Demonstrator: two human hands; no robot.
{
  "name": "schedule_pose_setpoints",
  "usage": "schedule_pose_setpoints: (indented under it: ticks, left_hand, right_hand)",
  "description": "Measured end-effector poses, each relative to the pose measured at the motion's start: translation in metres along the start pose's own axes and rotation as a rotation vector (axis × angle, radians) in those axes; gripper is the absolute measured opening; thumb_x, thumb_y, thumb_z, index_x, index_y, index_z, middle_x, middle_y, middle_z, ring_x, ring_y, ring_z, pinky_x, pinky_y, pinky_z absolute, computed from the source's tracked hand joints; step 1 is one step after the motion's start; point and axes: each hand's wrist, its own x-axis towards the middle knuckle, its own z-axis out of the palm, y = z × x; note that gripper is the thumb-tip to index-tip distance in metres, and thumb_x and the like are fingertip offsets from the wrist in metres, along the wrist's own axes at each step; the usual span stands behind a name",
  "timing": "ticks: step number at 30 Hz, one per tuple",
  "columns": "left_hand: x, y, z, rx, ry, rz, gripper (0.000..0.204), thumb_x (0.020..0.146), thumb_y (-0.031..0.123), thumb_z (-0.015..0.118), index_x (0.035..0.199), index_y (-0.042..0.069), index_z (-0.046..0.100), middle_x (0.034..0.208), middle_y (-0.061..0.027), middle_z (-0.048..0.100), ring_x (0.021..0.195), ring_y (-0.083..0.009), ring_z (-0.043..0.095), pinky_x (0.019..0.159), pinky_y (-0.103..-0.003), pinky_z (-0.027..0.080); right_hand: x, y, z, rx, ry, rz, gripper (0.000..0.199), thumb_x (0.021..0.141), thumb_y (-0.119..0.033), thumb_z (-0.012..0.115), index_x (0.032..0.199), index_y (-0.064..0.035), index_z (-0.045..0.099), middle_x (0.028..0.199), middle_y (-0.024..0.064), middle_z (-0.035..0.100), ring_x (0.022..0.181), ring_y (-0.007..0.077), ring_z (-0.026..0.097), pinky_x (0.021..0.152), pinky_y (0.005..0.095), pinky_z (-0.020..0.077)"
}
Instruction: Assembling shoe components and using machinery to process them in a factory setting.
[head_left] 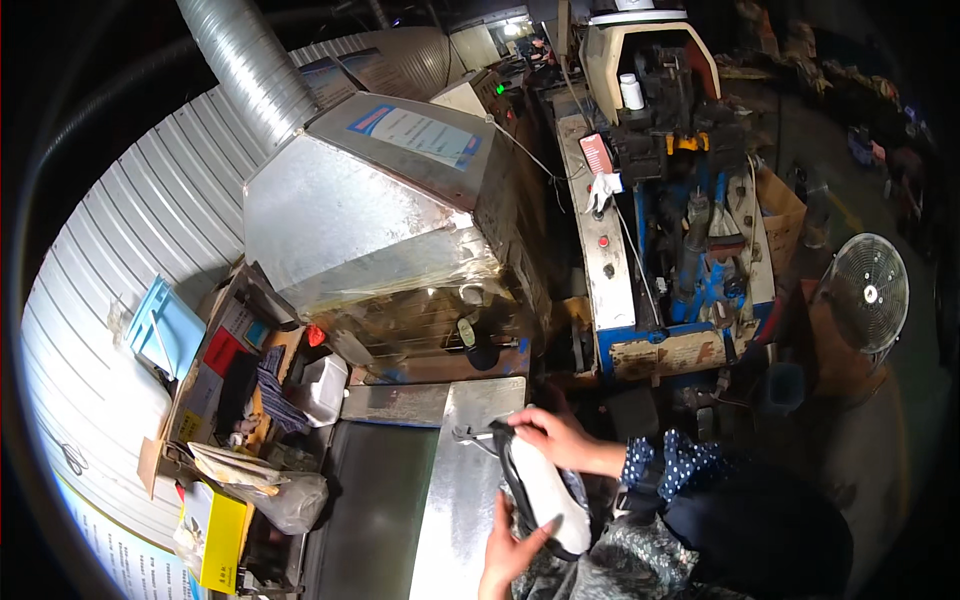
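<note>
Over my lap at the lower middle I hold a shoe upper (541,482) with its long white underside facing up and a black edge round it. My left hand (512,548) grips it at the near left, thumb laid across the white underside. At the far end my right hand (553,438) is closed on it, fingers bent over the black edge. Dark loose lace-like ends (474,436) stick out from that far end, over the metal table. The undersides of my fingers and the side of the shoe facing down are hidden.
A metal-edged table (462,480) with a dark belt (375,500) lies to my left. Beyond it stands a metal hood (350,210) over an opening holding a dark shoe-like piece (478,345). Cluttered boxes (222,535) line the left; a blue-framed machine (665,340) and fan (870,293) stand right.
</note>
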Motion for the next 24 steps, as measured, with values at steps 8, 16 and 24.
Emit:
schedule_pose_setpoints:
  ticks: [8, 16, 24]
  left_hand:
    - [0.047, 0.06, 0.018, 0.069, 0.211, 0.456, 0.077, 0.085, 0.021, 0.077, 0.144, -0.008, 0.037, 0.127, -0.0277, 0.06, 0.116, -0.0343, 0.061, 0.099, -0.037, 0.047]
    - [0.055, 0.07, 0.012, 0.403, 0.192, 0.383, 0.043, 0.1, 0.017, 0.053, 0.134, -0.009, 0.05, 0.108, -0.0311, 0.066, 0.089, -0.0375, 0.07, 0.074, -0.041, 0.055]
    - [0.058, 0.046, 0.019, 0.302, 0.295, 0.657, 0.06, 0.088, 0.017, 0.073, 0.135, -0.01, 0.047, 0.101, -0.0274, 0.068, 0.091, -0.0386, 0.07, 0.079, -0.038, 0.056]
  right_hand:
    - [-0.025, -0.002, -0.024, -0.21, -0.059, -0.217, 0.023, 0.09, -0.031, 0.07, 0.107, -0.0163, 0.07, 0.106, 0.0164, 0.069, 0.12, 0.0521, 0.043, 0.105, 0.059, 0.0271]
    - [-0.017, 0.003, -0.042, -0.417, -0.045, -0.452, 0.032, 0.097, -0.036, 0.06, 0.118, -0.012, 0.062, 0.088, 0.0124, 0.073, 0.071, 0.0311, 0.071, 0.057, 0.0381, 0.0549]
    - [-0.007, 0.0, -0.036, -0.352, -0.09, -0.355, 0.031, 0.098, -0.036, 0.058, 0.118, -0.0135, 0.062, 0.093, 0.0123, 0.072, 0.073, 0.033, 0.071, 0.058, 0.0409, 0.0542]
